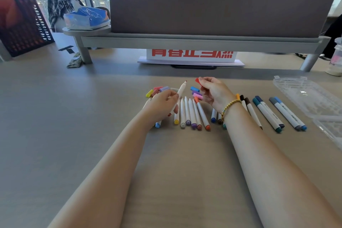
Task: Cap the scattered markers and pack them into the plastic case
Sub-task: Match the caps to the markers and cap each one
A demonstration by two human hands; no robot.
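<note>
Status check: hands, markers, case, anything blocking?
Left hand holds uncapped white red-tipped marker; right hand pinches red cap, not yet joined. Clear plastic case open, empty, at right. Loose caps between hands; nothing blocking.

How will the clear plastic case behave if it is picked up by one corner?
The clear plastic case looks thin-walled and see-through, so it is probably light and may flex. It lies open and holds nothing, so a push would likely slide it on the smooth desk.

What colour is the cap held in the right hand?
Red cap, right hand; head view.
</note>
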